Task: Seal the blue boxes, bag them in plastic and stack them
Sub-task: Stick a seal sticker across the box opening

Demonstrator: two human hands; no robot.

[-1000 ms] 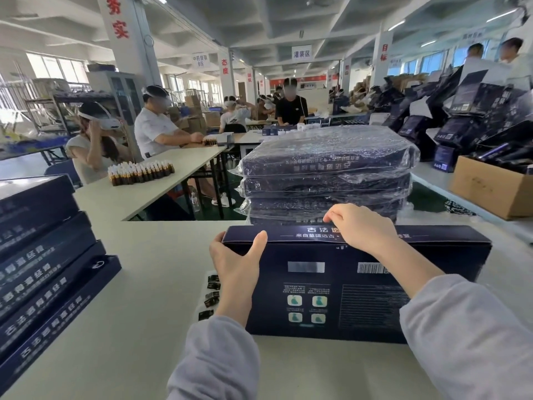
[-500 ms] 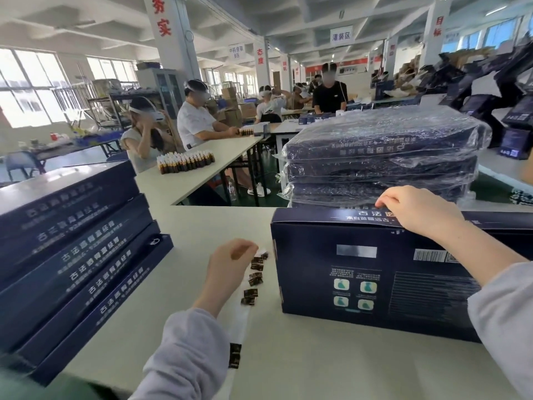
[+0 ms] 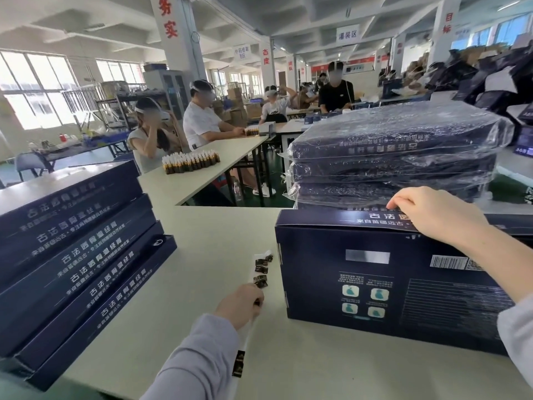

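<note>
While the right hand (image 3: pixel 432 217) grips the blue box (image 3: pixel 375 284) on top, the left hand (image 3: pixel 240 304) pinches the sticker strip (image 3: pixel 261 268) just left of it.

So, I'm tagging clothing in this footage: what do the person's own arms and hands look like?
The left sleeve and right sleeve are long, plain, pale grey, ending at the wrists. The left hand and right hand are bare: no gloves or rings show.
</note>
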